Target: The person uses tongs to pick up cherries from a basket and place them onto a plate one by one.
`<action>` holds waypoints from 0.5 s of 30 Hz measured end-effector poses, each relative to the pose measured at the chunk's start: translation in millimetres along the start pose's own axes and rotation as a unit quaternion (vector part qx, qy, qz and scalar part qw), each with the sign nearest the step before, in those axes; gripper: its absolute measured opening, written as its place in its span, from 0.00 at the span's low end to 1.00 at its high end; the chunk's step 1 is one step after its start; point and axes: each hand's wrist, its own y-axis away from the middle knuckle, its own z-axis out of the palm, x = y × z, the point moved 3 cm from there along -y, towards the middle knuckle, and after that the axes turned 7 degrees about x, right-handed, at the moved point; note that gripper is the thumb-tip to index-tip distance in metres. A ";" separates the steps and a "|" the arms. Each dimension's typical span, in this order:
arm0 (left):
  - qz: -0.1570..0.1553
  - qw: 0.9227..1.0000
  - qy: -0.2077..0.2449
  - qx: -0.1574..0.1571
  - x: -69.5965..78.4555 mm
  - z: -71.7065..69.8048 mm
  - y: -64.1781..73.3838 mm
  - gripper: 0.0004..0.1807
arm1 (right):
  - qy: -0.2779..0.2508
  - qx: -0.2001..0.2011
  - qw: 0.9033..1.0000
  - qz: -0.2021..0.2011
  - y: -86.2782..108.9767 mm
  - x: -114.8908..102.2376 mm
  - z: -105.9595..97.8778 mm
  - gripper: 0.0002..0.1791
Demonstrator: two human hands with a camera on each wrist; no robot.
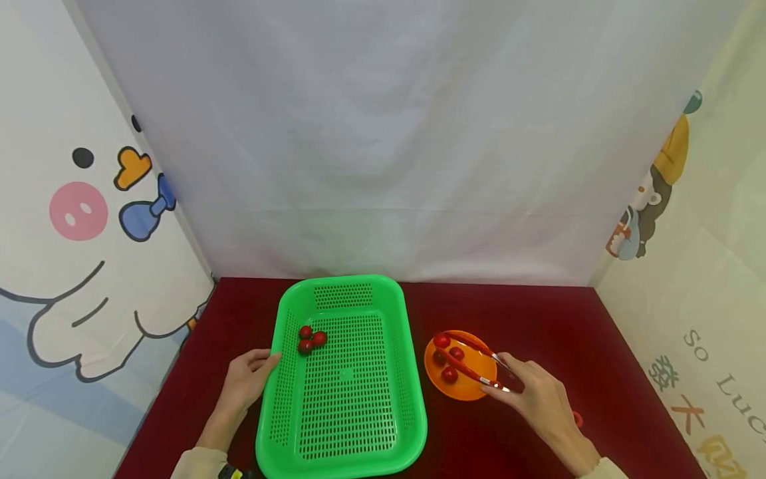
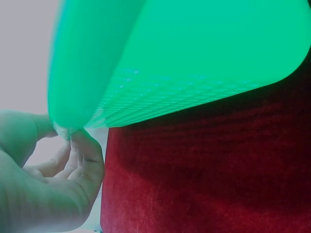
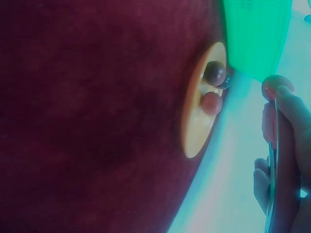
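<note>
With thumb and fingers, my left hand (image 1: pixel 244 382) pinches the left rim of a green perforated plastic basket (image 1: pixel 414 379); the left wrist view shows the fingertips under that rim. Three cherry tomatoes (image 1: pixel 305 346) lie inside, toward the basket's far left. My right hand (image 1: pixel 541 399) holds red-tipped metal tongs (image 1: pixel 459 366) over an orange plate (image 1: pixel 473 391). Between the tong tips sits one cherry tomato (image 1: pixel 441 340), raised above the plate in the right wrist view. Three more tomatoes (image 1: pixel 449 374) rest on the plate.
A dark red cloth (image 1: pixel 509 306) covers the table. Behind it hangs a pale curtain (image 1: pixel 383 166), with printed cloth panels (image 1: pixel 688 299) at both sides. A small red ring (image 1: pixel 577 419) shows beside my right wrist. The plate stands just right of the basket.
</note>
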 end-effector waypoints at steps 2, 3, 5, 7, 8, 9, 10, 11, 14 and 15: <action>-0.001 1.000 -0.001 0.000 0.0 0.0 0.0 0.27 | 0.006 -0.008 1.000 0.012 5.0 3.0 -1.5 0.36; -0.001 1.000 0.000 0.000 0.1 -0.1 0.0 0.26 | 0.008 -0.011 1.000 0.018 7.4 4.1 -2.0 0.36; 0.000 1.000 0.000 0.001 0.2 -0.1 0.0 0.26 | 0.013 -0.019 0.999 0.032 12.1 6.4 -3.3 0.36; 0.001 1.000 0.001 0.000 0.3 0.2 -0.1 0.26 | 0.018 -0.025 0.999 0.043 16.8 8.1 -4.9 0.36; 0.001 1.000 0.001 -0.001 0.4 0.3 -0.1 0.26 | 0.019 -0.027 0.998 0.048 19.2 8.7 -5.9 0.36; 0.002 1.000 -0.001 0.000 0.4 0.3 0.0 0.27 | 0.020 -0.030 0.998 0.053 21.6 9.4 -6.8 0.36; 0.002 1.000 -0.001 0.000 0.3 0.4 -0.1 0.26 | 0.022 -0.033 0.998 0.059 23.8 10.0 -7.7 0.36; 0.002 1.000 0.000 0.000 0.1 0.5 -0.1 0.26 | 0.023 -0.036 0.997 0.063 26.0 10.5 -8.6 0.36; 0.003 1.000 -0.001 0.003 -0.8 0.4 0.0 0.25 | 0.028 -0.053 0.995 0.080 31.6 11.9 -10.7 0.35; 0.003 1.000 0.000 0.004 -1.0 0.3 0.0 0.25 | 0.029 -0.059 0.994 0.085 33.1 12.3 -11.1 0.34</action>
